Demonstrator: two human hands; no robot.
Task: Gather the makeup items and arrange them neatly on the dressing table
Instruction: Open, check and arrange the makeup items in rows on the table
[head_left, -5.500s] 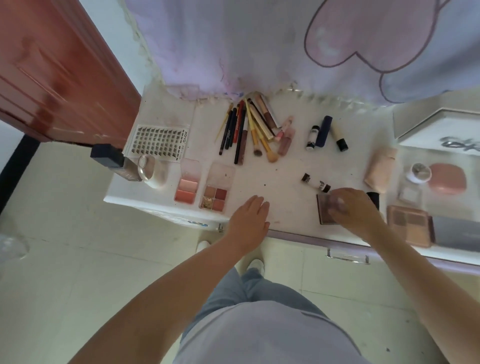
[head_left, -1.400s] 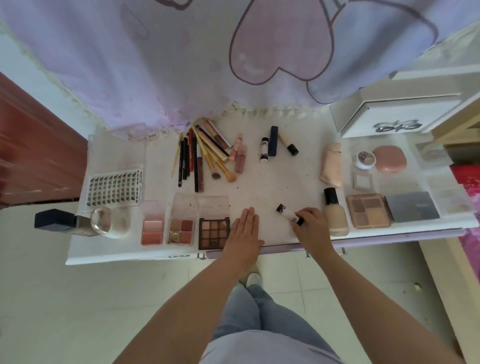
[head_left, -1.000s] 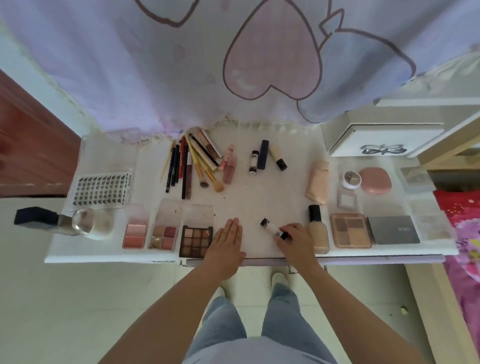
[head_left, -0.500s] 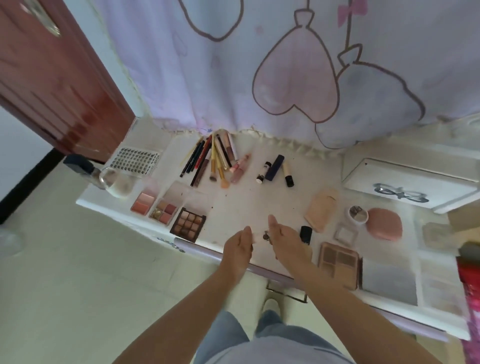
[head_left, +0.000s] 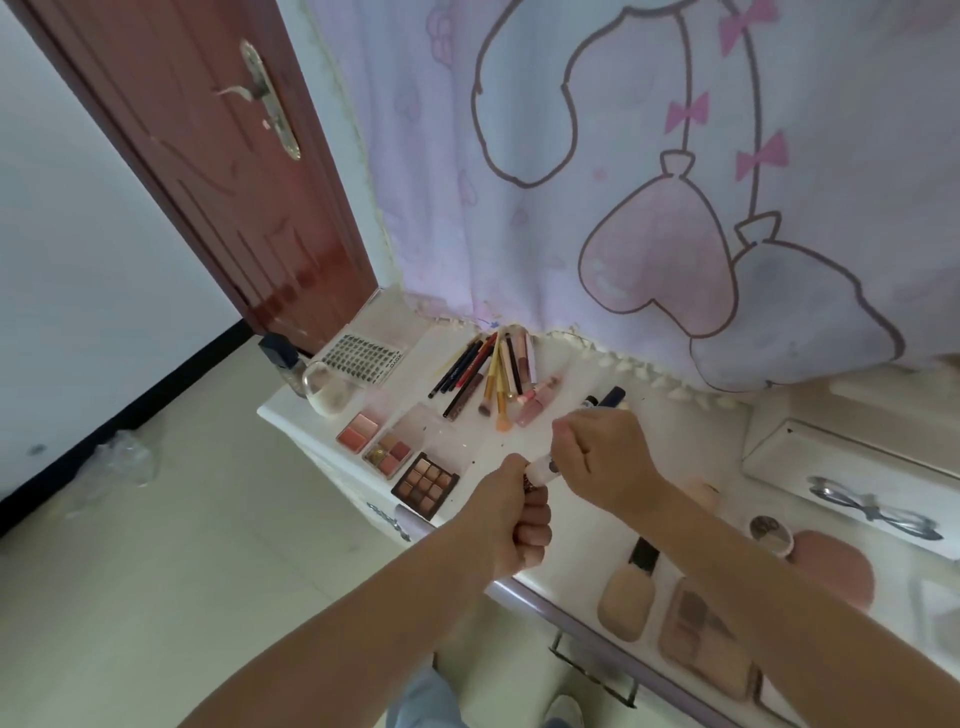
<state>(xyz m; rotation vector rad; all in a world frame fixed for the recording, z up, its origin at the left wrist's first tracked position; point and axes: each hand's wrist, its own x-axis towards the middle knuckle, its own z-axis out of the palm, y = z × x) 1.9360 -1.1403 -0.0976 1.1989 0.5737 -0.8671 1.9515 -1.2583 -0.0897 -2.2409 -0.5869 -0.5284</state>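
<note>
While both hands are holding it above the white desk (head_left: 545, 566), left hand (head_left: 511, 525) fingers are curling round a small white cosmetic tube (head_left: 541, 469); right hand (head_left: 597, 457) fingers are pinching its upper end. Likely recapping; next it needs laying down in the bare patch ahead, clear of the front edge.

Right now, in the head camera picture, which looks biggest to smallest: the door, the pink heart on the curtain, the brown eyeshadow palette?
1. door
2. pink heart
3. brown eyeshadow palette
</note>
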